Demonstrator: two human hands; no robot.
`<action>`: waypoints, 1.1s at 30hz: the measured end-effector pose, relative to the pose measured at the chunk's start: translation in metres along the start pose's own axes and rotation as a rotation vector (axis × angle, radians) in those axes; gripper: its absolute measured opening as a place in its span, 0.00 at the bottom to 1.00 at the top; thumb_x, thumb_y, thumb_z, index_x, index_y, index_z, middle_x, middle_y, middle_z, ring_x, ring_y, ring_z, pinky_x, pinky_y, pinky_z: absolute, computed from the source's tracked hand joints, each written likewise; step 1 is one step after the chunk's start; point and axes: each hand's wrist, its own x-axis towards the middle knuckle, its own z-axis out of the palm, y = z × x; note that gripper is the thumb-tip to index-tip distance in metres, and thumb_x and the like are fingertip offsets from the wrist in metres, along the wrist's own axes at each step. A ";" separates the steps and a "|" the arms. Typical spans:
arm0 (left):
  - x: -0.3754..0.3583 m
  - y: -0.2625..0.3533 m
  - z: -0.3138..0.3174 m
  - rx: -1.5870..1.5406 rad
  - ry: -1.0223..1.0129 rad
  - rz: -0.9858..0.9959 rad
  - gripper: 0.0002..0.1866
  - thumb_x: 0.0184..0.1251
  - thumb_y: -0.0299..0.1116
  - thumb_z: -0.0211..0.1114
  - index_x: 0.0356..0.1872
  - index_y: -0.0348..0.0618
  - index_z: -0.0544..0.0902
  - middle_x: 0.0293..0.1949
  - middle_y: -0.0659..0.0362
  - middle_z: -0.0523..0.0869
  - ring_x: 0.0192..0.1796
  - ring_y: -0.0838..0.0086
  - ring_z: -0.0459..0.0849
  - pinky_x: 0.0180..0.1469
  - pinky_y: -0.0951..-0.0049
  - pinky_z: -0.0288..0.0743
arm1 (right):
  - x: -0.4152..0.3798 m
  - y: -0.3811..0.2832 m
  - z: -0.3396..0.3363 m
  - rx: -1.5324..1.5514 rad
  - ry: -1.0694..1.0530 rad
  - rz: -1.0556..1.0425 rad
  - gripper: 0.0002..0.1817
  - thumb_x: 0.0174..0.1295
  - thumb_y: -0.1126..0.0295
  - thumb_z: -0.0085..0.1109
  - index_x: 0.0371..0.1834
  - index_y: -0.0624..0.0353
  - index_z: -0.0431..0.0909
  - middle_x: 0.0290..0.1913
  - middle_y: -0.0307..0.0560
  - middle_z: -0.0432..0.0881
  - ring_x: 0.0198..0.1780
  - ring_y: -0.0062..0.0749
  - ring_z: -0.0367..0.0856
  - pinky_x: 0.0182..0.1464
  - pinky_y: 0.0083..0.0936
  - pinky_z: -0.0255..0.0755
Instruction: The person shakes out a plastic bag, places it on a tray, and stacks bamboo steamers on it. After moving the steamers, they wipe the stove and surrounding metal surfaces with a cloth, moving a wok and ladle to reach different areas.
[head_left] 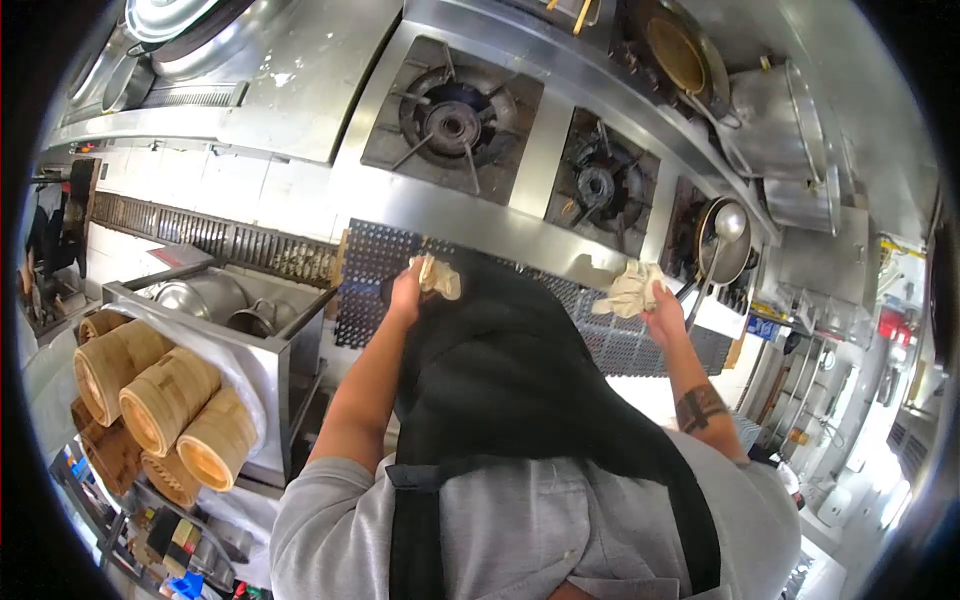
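While the left hand (pixel 404 297) holds a crumpled beige cloth (pixel 441 279) in curled, closed fingers, the right hand (pixel 663 315) pinches a second beige cloth (pixel 629 289), its fingers nearly closed; bunching, at the near side of the stainless-steel gas stove (pixel 470 209), presumably pads skin against heat.

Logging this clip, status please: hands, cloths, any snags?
Left hand: grip on one cloth. Right hand: grip on second cloth. Possible snag: ladle, handle jutting out near right hand.
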 end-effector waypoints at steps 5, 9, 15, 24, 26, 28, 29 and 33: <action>0.083 -0.058 0.061 -0.061 -0.017 -0.188 0.31 0.85 0.60 0.45 0.64 0.41 0.78 0.57 0.54 0.86 0.58 0.60 0.87 0.50 0.55 0.88 | 0.009 -0.103 0.033 0.380 -0.025 -0.464 0.23 0.80 0.62 0.57 0.72 0.60 0.70 0.65 0.48 0.80 0.65 0.42 0.80 0.67 0.42 0.75; 0.110 -0.081 0.114 -0.283 -0.073 -0.222 0.26 0.85 0.53 0.50 0.63 0.42 0.79 0.57 0.55 0.86 0.63 0.59 0.84 0.62 0.46 0.81 | 0.071 -0.194 0.111 -0.460 0.307 -1.075 0.21 0.79 0.67 0.57 0.70 0.65 0.76 0.62 0.52 0.85 0.63 0.37 0.83 0.69 0.30 0.71; 0.121 -0.102 0.098 -0.517 -0.165 -0.245 0.20 0.82 0.42 0.56 0.63 0.41 0.80 0.58 0.57 0.86 0.60 0.64 0.83 0.66 0.62 0.74 | 0.250 -0.262 0.248 -1.117 0.276 -1.645 0.33 0.67 0.69 0.65 0.76 0.58 0.69 0.74 0.66 0.71 0.76 0.64 0.65 0.77 0.49 0.61; 0.118 -0.079 0.083 0.052 -0.358 -0.026 0.16 0.80 0.33 0.61 0.61 0.36 0.82 0.56 0.57 0.85 0.58 0.69 0.81 0.62 0.66 0.75 | 0.266 -0.271 0.413 -0.961 0.520 -1.704 0.35 0.54 0.73 0.66 0.70 0.63 0.74 0.69 0.61 0.78 0.71 0.57 0.70 0.77 0.45 0.61; 0.113 -0.070 0.088 0.112 -0.383 -0.019 0.16 0.79 0.31 0.61 0.61 0.35 0.82 0.56 0.56 0.85 0.58 0.69 0.81 0.63 0.66 0.75 | 0.258 -0.282 0.460 -0.931 0.468 -1.733 0.35 0.53 0.75 0.63 0.70 0.64 0.75 0.67 0.60 0.81 0.71 0.53 0.72 0.76 0.43 0.63; 0.117 -0.081 0.083 0.152 -0.374 0.156 0.16 0.80 0.29 0.60 0.61 0.33 0.81 0.55 0.56 0.84 0.58 0.69 0.81 0.64 0.66 0.75 | 0.244 -0.292 0.508 -0.896 0.405 -1.779 0.36 0.51 0.74 0.63 0.70 0.64 0.76 0.68 0.57 0.81 0.72 0.53 0.72 0.76 0.42 0.63; 0.121 -0.087 0.081 0.159 -0.374 0.156 0.16 0.80 0.29 0.60 0.61 0.33 0.81 0.55 0.56 0.84 0.58 0.69 0.81 0.64 0.66 0.75 | 0.240 -0.297 0.534 -0.894 0.365 -1.770 0.36 0.52 0.74 0.62 0.71 0.62 0.75 0.69 0.55 0.80 0.72 0.51 0.72 0.77 0.41 0.63; 0.125 -0.090 0.077 0.410 -0.323 0.221 0.17 0.79 0.31 0.60 0.60 0.31 0.80 0.56 0.55 0.85 0.57 0.69 0.81 0.63 0.67 0.76 | 0.221 -0.318 0.612 -0.963 0.290 -1.772 0.28 0.70 0.64 0.52 0.71 0.63 0.73 0.69 0.54 0.78 0.69 0.46 0.75 0.67 0.42 0.76</action>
